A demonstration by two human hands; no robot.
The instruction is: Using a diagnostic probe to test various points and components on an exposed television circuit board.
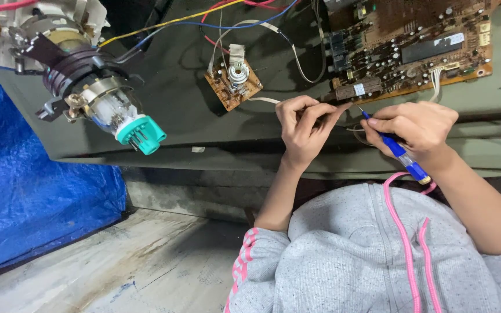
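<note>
My left hand pinches a thin wire or piece of solder, its fingertips pointing at the lower edge of a large brown circuit board. My right hand grips a blue-handled soldering iron like a pen, its tip aimed at the same spot by the board's edge. Both hands rest over the dark back of a picture tube. What the left fingers pinch is too thin to name surely.
The tube's glass neck with a teal socket juts out at left. A small brown board hangs on coloured wires. A blue tarp lies at left, worn floor below, my grey hooded top at the bottom.
</note>
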